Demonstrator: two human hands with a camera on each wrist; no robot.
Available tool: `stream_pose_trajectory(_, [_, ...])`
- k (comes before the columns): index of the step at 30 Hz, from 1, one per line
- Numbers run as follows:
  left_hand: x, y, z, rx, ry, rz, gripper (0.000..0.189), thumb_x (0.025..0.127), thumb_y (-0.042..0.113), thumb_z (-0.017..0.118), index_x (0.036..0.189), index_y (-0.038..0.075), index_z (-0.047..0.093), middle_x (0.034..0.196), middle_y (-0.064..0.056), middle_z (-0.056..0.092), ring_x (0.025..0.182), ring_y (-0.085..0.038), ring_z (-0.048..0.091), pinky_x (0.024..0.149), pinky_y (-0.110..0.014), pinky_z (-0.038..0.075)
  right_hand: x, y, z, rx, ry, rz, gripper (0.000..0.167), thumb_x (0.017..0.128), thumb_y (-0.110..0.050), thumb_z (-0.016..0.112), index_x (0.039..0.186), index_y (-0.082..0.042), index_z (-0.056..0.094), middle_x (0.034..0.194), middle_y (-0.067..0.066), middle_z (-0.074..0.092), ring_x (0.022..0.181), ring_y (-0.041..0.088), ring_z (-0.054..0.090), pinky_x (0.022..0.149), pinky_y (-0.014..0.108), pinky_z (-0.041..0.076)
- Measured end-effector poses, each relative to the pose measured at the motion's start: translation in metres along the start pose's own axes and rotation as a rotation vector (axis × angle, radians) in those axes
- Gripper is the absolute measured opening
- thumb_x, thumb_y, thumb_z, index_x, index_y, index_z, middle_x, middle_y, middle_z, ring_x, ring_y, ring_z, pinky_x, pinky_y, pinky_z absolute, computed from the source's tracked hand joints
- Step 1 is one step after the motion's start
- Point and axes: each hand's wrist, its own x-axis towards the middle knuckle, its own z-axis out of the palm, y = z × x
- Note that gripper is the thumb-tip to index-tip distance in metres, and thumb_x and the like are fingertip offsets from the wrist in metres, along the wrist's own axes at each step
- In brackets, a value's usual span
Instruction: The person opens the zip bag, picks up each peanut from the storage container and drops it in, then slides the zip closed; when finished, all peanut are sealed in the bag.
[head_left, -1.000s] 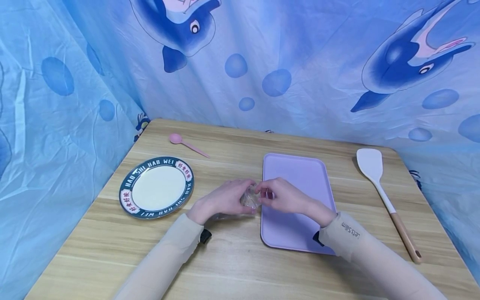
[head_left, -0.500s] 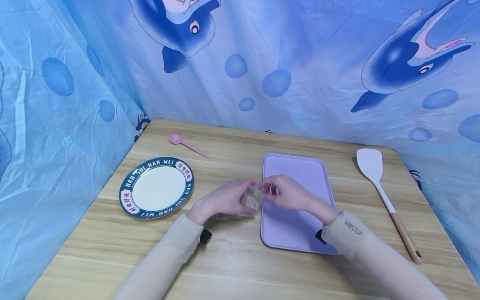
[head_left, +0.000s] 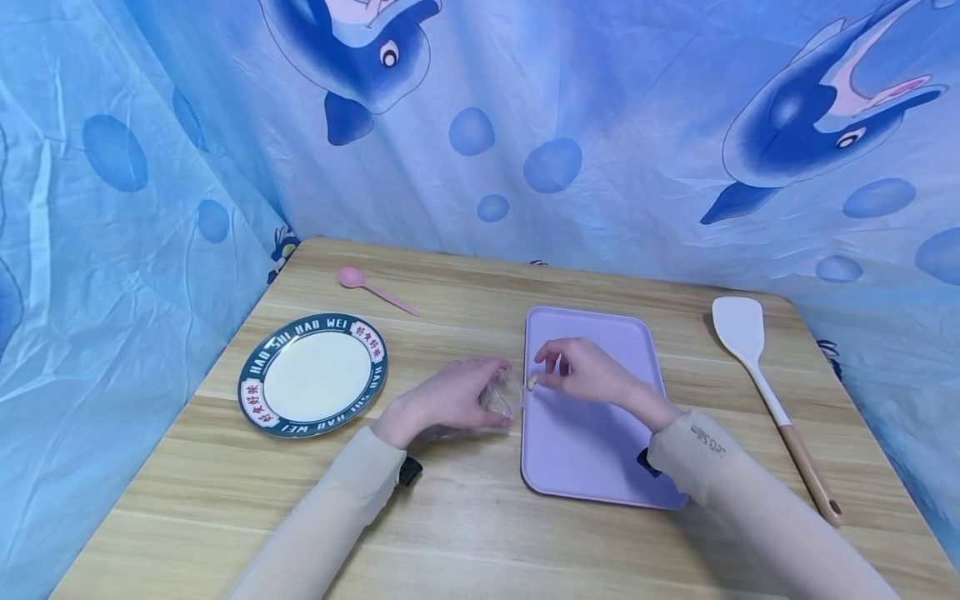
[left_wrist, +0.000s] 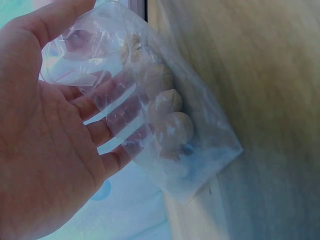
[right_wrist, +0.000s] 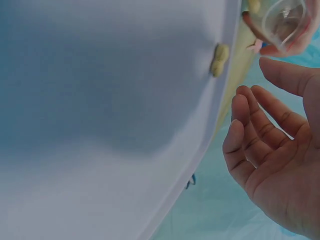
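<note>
A clear plastic bag (head_left: 504, 393) is held in my left hand (head_left: 450, 395), thumb and fingers curved round its mouth. Several tan rounded nuts in shells (left_wrist: 173, 128) show through the bag's film in the left wrist view. Just past the bag, my right hand (head_left: 581, 368) hovers over the left part of the purple tray (head_left: 585, 467). Its thumb stands apart from its bent fingers, with nothing between them in the right wrist view. One unshelled peanut (right_wrist: 219, 59) is at the tray's rim, close to the right thumb in the head view.
Left of the hands sits a white plate with a dark green lettered rim (head_left: 255, 358). A pink spoon (head_left: 351, 277) lies behind it. At the right is a long white spatula (head_left: 738, 325) with a wooden handle. Blue dolphin-print curtains (head_left: 517, 167) close off the back and sides.
My right hand has drawn away from the bag's mouth to the right, over the tray. A peanut now shows at the tray's left edge. The left hand and bag have hardly moved.
</note>
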Motion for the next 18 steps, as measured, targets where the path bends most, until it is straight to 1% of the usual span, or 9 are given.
stream_pose_trajectory(5, [0.0, -0.001, 0.0, -0.002, 0.002, 0.006, 0.08, 0.081, 0.044, 0.081, 0.144, 0.009, 0.047, 0.137, -0.01, 0.059, 0.126, -0.026, 0.054, 0.111, -0.048, 0.036, 0.001, 0.007, 0.003, -0.014, -0.032, 0.035, 0.022, 0.085, -0.01, 0.076, 0.105, -0.001, 0.071, 0.083, 0.0, 0.066, 0.07, 0.011, 0.059, 0.066, 0.029, 0.051])
stream_pose_trajectory(8, [0.0, -0.001, 0.0, -0.004, 0.006, 0.009, 0.079, 0.081, 0.043, 0.081, 0.143, 0.007, 0.048, 0.135, -0.01, 0.06, 0.124, -0.026, 0.055, 0.11, -0.048, 0.036, 0.002, 0.008, 0.006, -0.014, -0.041, 0.048, 0.025, 0.083, -0.011, 0.079, 0.105, -0.001, 0.071, 0.084, 0.003, 0.067, 0.072, 0.012, 0.059, 0.068, 0.029, 0.051])
stream_pose_trajectory(14, [0.0, -0.002, 0.0, 0.001, 0.007, 0.014, 0.079, 0.081, 0.044, 0.081, 0.143, 0.008, 0.048, 0.134, -0.01, 0.061, 0.124, -0.026, 0.055, 0.11, -0.048, 0.036, 0.004, 0.012, 0.014, -0.011, -0.048, 0.04, 0.029, 0.081, -0.016, 0.083, 0.103, -0.001, 0.071, 0.082, 0.003, 0.066, 0.073, 0.013, 0.06, 0.07, 0.029, 0.051])
stream_pose_trajectory(18, [0.0, -0.001, 0.0, 0.01, 0.009, 0.012, 0.079, 0.081, 0.045, 0.081, 0.142, 0.008, 0.048, 0.135, -0.01, 0.06, 0.124, -0.025, 0.055, 0.109, -0.048, 0.037, 0.006, 0.011, 0.018, -0.032, -0.044, 0.037, 0.028, 0.081, -0.019, 0.084, 0.101, -0.003, 0.071, 0.08, 0.001, 0.065, 0.072, 0.012, 0.059, 0.069, 0.029, 0.05])
